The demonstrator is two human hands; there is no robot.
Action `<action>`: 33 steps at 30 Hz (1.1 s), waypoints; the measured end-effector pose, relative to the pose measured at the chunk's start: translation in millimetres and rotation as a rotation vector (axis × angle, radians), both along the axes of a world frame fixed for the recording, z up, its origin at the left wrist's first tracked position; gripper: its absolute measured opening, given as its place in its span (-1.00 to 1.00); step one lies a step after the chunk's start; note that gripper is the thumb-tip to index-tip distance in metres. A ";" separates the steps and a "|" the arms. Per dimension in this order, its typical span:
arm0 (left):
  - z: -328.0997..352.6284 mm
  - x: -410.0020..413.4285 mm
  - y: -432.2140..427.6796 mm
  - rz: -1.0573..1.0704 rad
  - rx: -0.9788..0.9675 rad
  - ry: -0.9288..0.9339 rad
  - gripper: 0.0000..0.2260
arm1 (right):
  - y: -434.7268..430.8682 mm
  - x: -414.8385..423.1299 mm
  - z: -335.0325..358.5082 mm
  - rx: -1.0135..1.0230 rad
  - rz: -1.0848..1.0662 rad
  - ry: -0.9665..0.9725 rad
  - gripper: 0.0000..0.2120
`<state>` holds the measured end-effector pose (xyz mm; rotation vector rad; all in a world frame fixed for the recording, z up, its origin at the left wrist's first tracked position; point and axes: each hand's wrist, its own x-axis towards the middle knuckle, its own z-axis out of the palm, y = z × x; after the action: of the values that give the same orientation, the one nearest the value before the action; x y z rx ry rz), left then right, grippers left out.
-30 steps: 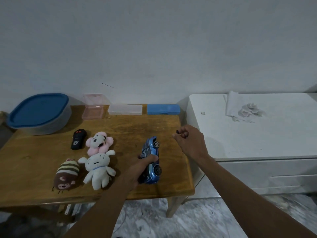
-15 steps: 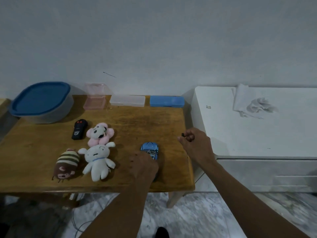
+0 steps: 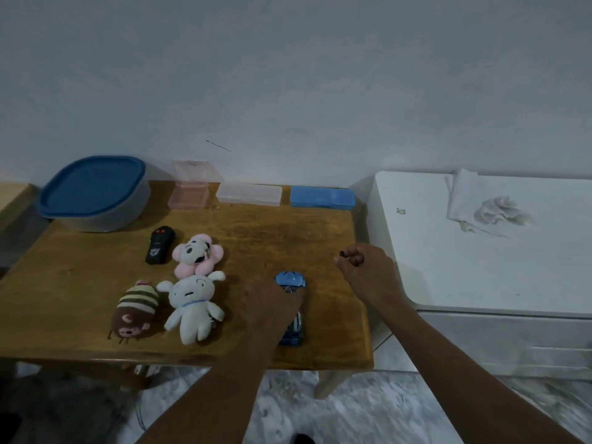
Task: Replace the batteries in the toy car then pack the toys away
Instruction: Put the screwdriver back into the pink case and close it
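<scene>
Left hand (image 3: 272, 307) holds the blue toy car (image 3: 290, 279) down near the worktop's (image 3: 272, 232) front right corner.

The car lies lengthwise, front to back, with the hand draped over its middle and fingers (image 3: 295, 301) curled down its right side; only its two ends show. The right hand (image 3: 368, 270) hovers by the right edge, its fingers (image 3: 355, 256) bunched and pinching a small dark piece (image 3: 342, 253) too tiny to identify. The car looks like light, rigid, glossy plastic, likely to roll or slip under a loose grip. Gripping across the body sides, clear of the wheels, seems soundest.
</scene>
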<state>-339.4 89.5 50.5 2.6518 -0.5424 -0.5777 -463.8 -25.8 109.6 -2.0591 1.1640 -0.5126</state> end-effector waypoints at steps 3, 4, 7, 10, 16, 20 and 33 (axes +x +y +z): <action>13.2 29.5 10.2 -0.183 -0.018 -0.158 -0.40 | -2.5 22.0 4.6 -0.038 0.028 -0.024 -0.88; 18.8 40.3 12.8 -0.244 -0.012 -0.217 -0.44 | -3.0 30.7 6.9 -0.058 0.041 -0.014 -0.87; 48.0 78.4 25.4 -0.304 0.012 -0.308 -0.67 | -2.1 63.9 14.6 -0.105 0.100 0.015 -0.86; 67.4 120.8 41.0 -0.410 -0.044 -0.409 -0.61 | 2.6 104.8 19.4 -0.113 0.149 0.034 -0.84; 66.2 219.0 51.3 -0.553 -0.024 -0.509 -0.58 | 11.3 206.1 24.1 -0.108 0.208 0.038 -0.83; 62.5 280.9 46.7 -0.622 0.029 -0.504 -0.60 | 17.5 275.0 24.7 -0.135 0.209 0.075 -0.84; 12.7 404.7 21.2 -0.753 0.076 -0.387 -0.61 | 13.7 443.2 -14.8 -0.249 0.392 0.369 -0.75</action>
<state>65.4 110.7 63.1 2.5778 -1.6916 -0.2637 -20.6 -12.1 94.8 -2.5986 0.8860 -0.0889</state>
